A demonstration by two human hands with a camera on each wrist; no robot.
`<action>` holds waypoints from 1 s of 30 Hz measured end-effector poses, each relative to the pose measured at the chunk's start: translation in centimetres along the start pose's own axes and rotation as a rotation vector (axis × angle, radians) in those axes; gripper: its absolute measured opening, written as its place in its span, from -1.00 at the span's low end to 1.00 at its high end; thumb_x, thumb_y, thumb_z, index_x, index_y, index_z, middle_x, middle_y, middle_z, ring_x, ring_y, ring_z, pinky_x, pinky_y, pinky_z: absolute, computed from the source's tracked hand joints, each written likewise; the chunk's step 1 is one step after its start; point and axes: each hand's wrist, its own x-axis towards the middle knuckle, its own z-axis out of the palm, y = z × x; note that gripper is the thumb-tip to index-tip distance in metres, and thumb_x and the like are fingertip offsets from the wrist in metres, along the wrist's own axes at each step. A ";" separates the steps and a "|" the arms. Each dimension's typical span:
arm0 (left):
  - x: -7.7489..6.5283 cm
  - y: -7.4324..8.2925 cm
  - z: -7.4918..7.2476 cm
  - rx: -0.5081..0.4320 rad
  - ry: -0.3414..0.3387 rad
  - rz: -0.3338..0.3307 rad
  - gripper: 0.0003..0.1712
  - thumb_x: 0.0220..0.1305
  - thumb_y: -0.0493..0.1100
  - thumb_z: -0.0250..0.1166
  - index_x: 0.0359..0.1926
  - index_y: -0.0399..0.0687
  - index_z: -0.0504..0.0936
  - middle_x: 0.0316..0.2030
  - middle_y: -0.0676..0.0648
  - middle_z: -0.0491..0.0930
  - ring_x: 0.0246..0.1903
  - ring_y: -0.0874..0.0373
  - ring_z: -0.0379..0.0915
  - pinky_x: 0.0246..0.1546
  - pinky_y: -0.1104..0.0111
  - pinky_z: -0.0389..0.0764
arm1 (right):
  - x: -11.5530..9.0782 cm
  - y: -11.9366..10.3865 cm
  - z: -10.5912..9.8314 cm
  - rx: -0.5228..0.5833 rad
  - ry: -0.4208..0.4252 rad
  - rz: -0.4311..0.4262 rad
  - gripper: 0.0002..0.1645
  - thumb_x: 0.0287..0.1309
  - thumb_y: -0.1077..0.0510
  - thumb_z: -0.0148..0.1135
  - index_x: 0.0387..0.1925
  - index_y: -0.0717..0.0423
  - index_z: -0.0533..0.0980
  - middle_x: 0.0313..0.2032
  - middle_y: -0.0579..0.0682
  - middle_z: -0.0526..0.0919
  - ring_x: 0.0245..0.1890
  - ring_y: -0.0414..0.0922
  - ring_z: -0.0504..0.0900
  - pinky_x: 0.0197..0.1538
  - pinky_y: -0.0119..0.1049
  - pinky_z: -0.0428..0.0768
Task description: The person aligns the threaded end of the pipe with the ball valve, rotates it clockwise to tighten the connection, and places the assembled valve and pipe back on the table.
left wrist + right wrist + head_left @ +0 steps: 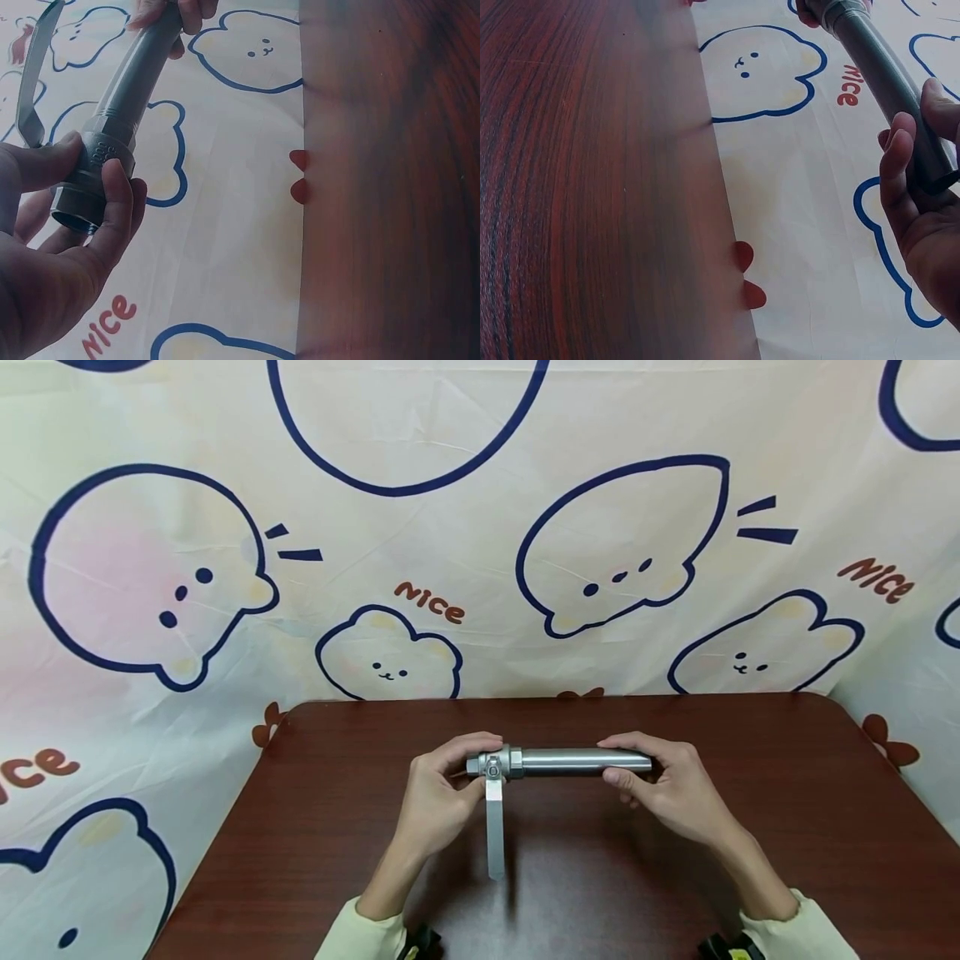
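Held level across both hands in the head view is a steel ball valve (513, 762) joined to a straight metal pipe (570, 762). My left hand (442, 802) grips the valve body at the left end, thumb below and fingers above. From the valve a flat lever handle (495, 831) points toward me. At the pipe's right end my right hand (678, 789) pinches it between thumb and fingers. The left wrist view shows the valve's open threaded end (79, 210) between the left fingers. In the right wrist view the pipe's free end (937, 180) lies against the right palm side.
A dark brown wooden table (337, 860) spreads beneath the hands. Behind it and at the sides hangs a pale cloth (487, 543) printed with cartoon bears. Dark devices with yellow marks sit at both wrists by the light sleeves (367, 935).
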 end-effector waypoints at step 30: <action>0.2 0.1 -0.1 -0.026 0.019 -0.064 -0.52 0.22 -0.55 0.39 0.08 -0.05 0.82 -0.05 -0.14 0.82 -0.20 0.04 0.70 -0.15 0.39 0.78 | 0.1 -0.4 0.0 -0.047 0.061 -0.030 -0.46 0.09 0.31 0.63 0.12 -0.01 0.67 -0.26 -0.06 0.71 -0.54 -0.23 0.62 -0.49 -0.35 0.63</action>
